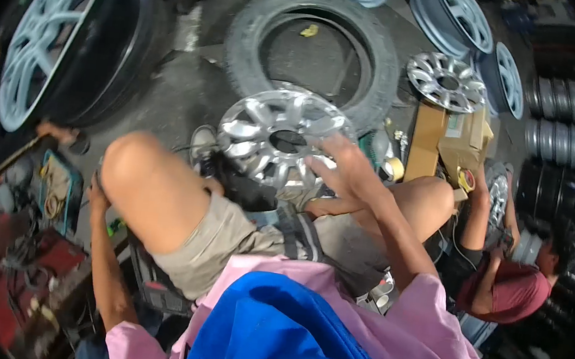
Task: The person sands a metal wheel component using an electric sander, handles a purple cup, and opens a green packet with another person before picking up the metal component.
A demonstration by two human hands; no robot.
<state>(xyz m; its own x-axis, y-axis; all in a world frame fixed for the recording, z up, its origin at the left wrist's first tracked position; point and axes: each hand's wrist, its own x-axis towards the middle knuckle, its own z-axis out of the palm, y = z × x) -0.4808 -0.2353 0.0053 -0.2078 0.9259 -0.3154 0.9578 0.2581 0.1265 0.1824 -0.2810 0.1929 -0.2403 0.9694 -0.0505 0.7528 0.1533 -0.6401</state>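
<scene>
A shiny chrome wheel face [241, 147] with many rounded spokes lies between my knees. Its lower edge is near my shorts, and its far edge overlaps a tire. My right hand [346, 163] is over the right side of this wheel, somewhat blurred, with fingers stretched out and apart. Whether the fingertips press on the metal is unclear, and I see nothing held in them. Down by the outside of my left knee is my left hand [96, 192]. Most of its fingers are hidden, and nothing held shows there.
The big tire [247, 36] lies flat ahead. A second chrome wheel face [423, 74] rests by cardboard boxes [460, 146]. Light blue rims [57, 25] stand around the edges. A person in a dark red shirt [516, 291] sits at right, near stacked rims [554, 139]. Tools crowd the lower left.
</scene>
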